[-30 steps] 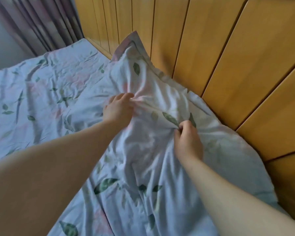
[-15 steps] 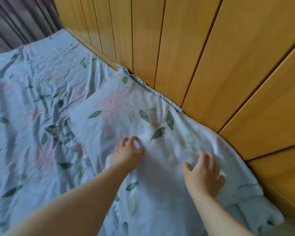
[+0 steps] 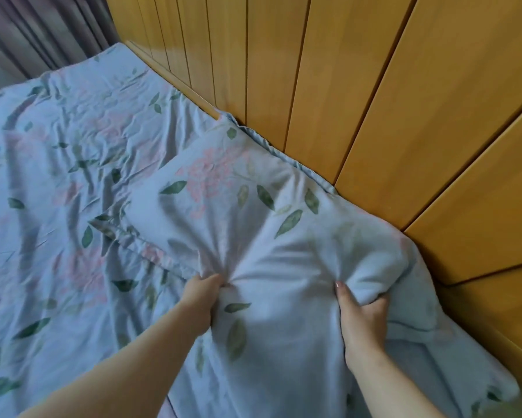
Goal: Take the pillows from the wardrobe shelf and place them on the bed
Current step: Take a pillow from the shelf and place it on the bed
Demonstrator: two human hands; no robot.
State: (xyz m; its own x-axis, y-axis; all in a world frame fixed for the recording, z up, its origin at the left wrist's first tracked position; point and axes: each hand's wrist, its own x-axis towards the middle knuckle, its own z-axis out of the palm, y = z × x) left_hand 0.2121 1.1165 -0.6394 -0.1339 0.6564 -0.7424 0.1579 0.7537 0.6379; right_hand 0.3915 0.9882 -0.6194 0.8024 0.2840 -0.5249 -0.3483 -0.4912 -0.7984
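Bed [image 3: 57, 164] — floral sheet, pillow [image 3: 253, 230] lying on it.

The wooden panelling [image 3: 374, 101] fills the right and top of the frame and closes that whole side off. The pillow [image 3: 284, 251] lies touching its foot and bulks up the centre and lower right. Free passage lies over the bed [image 3: 57, 176] in the left half of the frame, where only wrinkled sheet shows, up to the curtain [image 3: 42, 31] in the upper left corner.

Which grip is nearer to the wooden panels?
Right. The right grip holds the pillow on its side toward the wooden panels; the left grip holds it farther away.
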